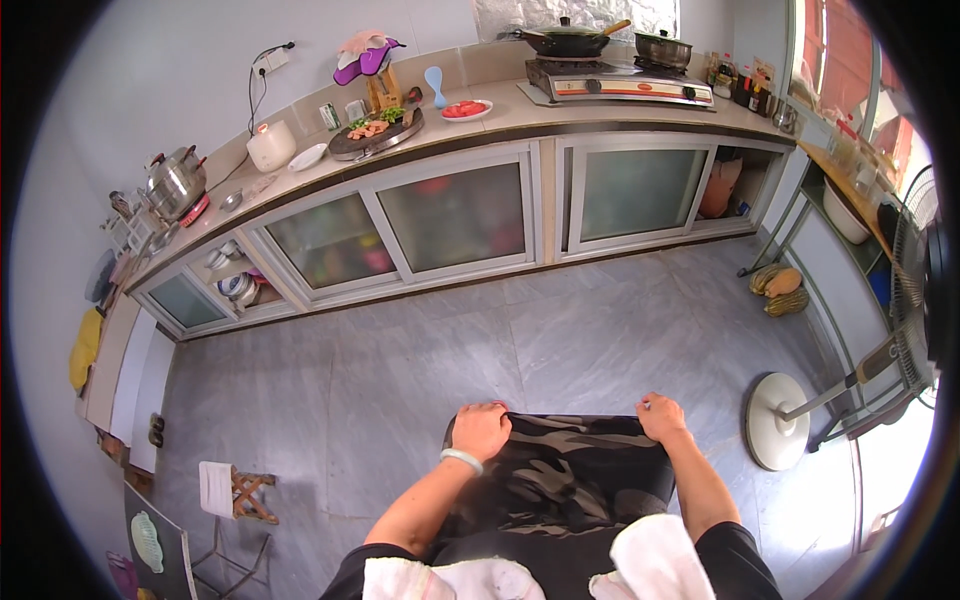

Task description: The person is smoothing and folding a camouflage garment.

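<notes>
Both my hands hold a dark camouflage-patterned cloth point(574, 469), possibly an apron, stretched out in front of my body. Its upper left corner is in my left hand point(481, 431), which has a pale bangle point(463, 460) at the wrist. My right hand point(661, 417) pinches the upper right corner, and the edge runs nearly straight between the two. Below the cloth, a white towel point(660, 559) hangs over my front. Folds hide some of my fingertips.
Ahead runs a counter with a gas stove point(619, 82), a wok point(566, 41), a chopping board point(376, 137) with cut food, and a plate of red slices point(466, 111). A pedestal fan point(780, 420) stands right, near several squashes point(780, 289). A folding stool point(236, 491) stands left.
</notes>
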{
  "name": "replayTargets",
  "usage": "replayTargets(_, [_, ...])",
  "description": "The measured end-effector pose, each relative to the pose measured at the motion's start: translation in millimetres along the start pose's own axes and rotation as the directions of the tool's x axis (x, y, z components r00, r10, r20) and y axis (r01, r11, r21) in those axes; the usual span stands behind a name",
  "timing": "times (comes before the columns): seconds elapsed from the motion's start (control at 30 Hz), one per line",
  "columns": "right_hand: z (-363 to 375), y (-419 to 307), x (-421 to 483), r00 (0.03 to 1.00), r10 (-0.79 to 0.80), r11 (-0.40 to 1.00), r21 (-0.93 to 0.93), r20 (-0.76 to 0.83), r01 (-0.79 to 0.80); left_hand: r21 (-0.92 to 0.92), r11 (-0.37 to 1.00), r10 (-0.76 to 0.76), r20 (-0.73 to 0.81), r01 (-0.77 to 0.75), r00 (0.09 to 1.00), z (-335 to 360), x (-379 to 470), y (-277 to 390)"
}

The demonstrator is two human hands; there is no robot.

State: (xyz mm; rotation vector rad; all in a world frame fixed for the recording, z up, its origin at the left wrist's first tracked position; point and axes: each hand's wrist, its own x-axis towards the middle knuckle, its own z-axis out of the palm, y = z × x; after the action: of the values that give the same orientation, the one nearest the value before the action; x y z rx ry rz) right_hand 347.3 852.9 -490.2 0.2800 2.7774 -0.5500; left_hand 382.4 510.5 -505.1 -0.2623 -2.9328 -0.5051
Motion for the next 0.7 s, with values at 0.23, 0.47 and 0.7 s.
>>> replayTargets(0.23, [0.8, 1.6, 0.4, 1.0, 0.011, 1.0, -0.002, 0.008, -0.011, -0.006, 1.0, -0.003, 0.016, 0.003, 1.0, 0.3, 0.0, -0.4])
replayTargets(0.47, [-0.3, 1.8, 0.8, 1.0, 0.005, 1.0, -0.006, 0.02, -0.005, -0.003, 1.0, -0.016, 0.031, 0.016, 0.999, 1.1, 1.2, -0.1])
replayTargets(0.7, [-2.3, -0.3, -0.4, 1.0, 0.01, 1.0, -0.009, 0.025, -0.01, -0.012, 1.0, -0.02, 0.022, 0.021, 1.0, 0.9, 1.2, 0.0])
